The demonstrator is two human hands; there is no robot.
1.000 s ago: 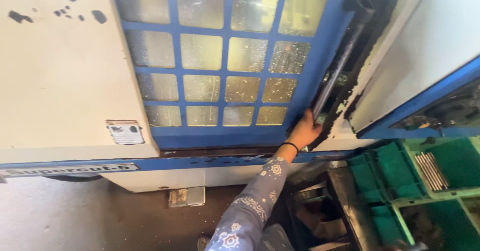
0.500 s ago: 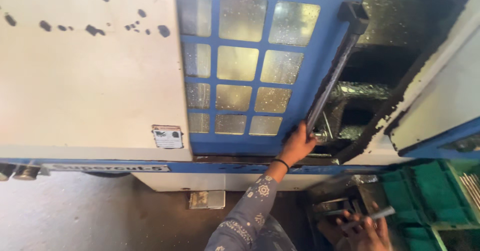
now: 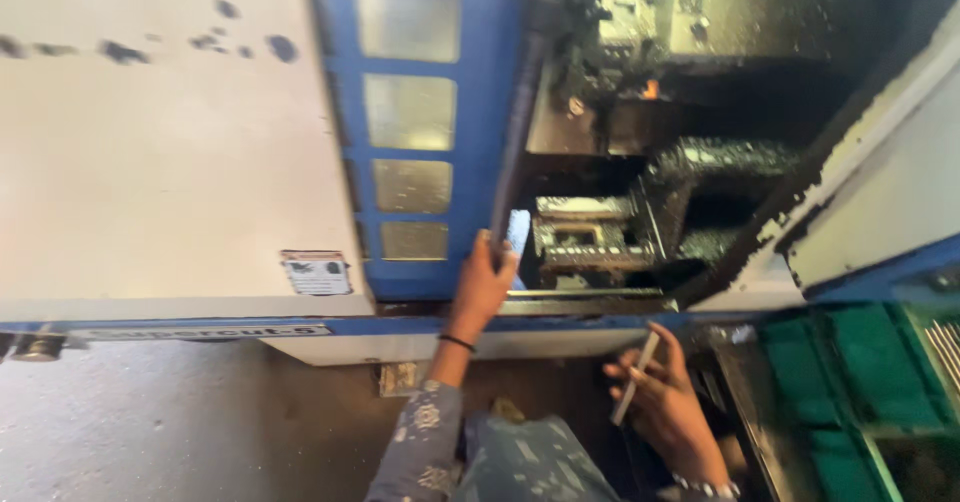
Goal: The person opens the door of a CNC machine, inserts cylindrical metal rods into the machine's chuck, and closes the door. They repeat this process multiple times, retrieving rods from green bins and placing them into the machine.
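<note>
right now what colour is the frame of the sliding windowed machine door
Blue, on the sliding windowed machine door; head view shows it best.

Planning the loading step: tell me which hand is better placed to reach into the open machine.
Probably the right hand: it holds a thin metal piece just below the opening, while the left hand grips the door handle.
</note>
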